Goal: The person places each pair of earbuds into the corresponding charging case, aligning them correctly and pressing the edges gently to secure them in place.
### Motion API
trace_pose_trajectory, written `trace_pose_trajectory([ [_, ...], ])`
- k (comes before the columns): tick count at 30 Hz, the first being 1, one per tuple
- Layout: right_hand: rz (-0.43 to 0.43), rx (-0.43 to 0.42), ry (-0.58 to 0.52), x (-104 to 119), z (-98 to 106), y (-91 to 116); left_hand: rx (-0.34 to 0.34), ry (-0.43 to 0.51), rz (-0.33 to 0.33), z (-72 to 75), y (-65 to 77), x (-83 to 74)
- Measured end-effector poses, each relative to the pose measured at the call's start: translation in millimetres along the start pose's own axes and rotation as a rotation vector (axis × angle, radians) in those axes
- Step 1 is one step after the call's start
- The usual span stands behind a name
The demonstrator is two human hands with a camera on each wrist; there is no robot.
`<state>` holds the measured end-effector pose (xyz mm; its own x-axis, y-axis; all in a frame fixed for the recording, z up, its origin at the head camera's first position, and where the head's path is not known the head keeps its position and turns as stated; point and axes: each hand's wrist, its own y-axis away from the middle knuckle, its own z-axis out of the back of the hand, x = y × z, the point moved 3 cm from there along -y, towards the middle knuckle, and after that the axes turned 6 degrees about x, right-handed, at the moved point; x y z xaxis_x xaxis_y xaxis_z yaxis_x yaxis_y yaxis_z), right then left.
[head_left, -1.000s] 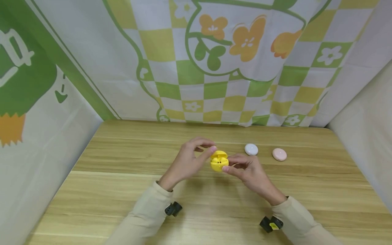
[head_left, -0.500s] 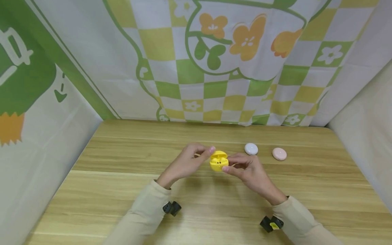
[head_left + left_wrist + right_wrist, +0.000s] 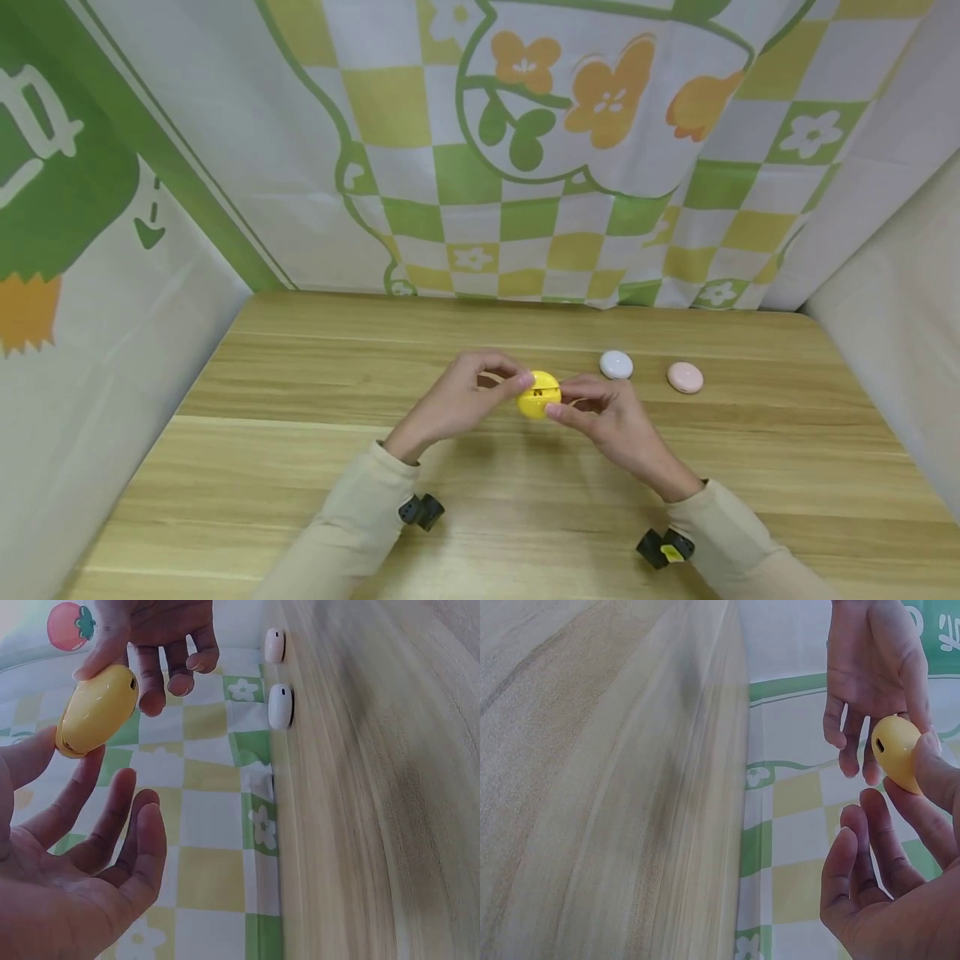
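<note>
A yellow earbud case (image 3: 538,406) is held up above the table between both hands, its hinged lid lowered to a narrow gap. My left hand (image 3: 453,404) has its thumb and index finger at the lid's left side. From the other side, my right hand (image 3: 621,425) pinches the case body between thumb and index finger. The left wrist view shows the smooth rounded back of the case (image 3: 101,705), with a small dark port at its end. That port also shows on the case (image 3: 897,752) in the right wrist view. The case's inside is mostly hidden.
A white rounded case (image 3: 616,364) and a pink one (image 3: 686,377) lie on the wooden table (image 3: 300,483), behind and right of the right hand. Patterned cloth (image 3: 525,225) hangs along the table's back edge, and more cloth stands at both sides.
The case's lid was raised, showing the inside; it has swung down almost onto the body. My left hand moved away from it slightly, then came back onto the lid. The right hand stayed put.
</note>
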<state>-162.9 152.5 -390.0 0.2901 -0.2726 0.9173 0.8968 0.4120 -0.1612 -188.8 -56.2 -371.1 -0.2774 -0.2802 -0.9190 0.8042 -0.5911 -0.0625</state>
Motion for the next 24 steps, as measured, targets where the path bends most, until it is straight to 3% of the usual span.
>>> trace_pose_trajectory([
  [7,-0.027,0.0,-0.026,-0.4,1.0,0.6,-0.029,-0.077,-0.065,-2.9,2.0,-4.9],
  [16,-0.025,-0.012,-0.038,-1.1,1.7,0.5,0.001,-0.101,-0.045,-4.3,4.8,-2.7],
  [21,0.01,-0.013,0.043,-1.6,0.1,0.4,0.005,-0.106,-0.049,-4.5,5.7,0.8],
  [24,0.094,-0.025,0.174,1.1,-0.9,0.1,0.001,-0.098,-0.036,-4.7,5.7,2.7],
])
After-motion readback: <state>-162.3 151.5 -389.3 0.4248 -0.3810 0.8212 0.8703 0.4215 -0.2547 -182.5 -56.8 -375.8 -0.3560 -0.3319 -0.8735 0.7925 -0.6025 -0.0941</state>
